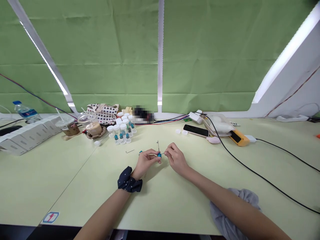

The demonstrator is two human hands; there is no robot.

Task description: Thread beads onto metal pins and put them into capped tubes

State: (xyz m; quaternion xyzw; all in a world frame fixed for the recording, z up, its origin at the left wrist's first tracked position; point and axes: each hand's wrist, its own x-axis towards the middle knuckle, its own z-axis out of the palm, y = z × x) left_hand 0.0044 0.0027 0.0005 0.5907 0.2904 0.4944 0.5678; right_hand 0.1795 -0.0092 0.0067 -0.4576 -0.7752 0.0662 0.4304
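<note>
Between the thumb and fingers of my left hand (145,161) is a small shiny blue metal part (159,155). A thin dark rod (158,146) with a small bent tip stands upright out of it. My right hand (177,159) pinches a thin metal rod (163,153), whose free end meets the side of the blue part; whether it sits inside a hole is too small to tell. Another small blue piece (140,152) shows beside my left fingers, partly hidden. On the table to the left lies a thin L-shaped metal key (130,151).
Clear vials (121,131) with white caps and blue parts stand at back left, near drink cups (93,128) and white boxes (30,135). A phone (196,130), white caps (184,132) and a yellow device (239,137) lie at back right. A black cable (246,168) crosses the right side.
</note>
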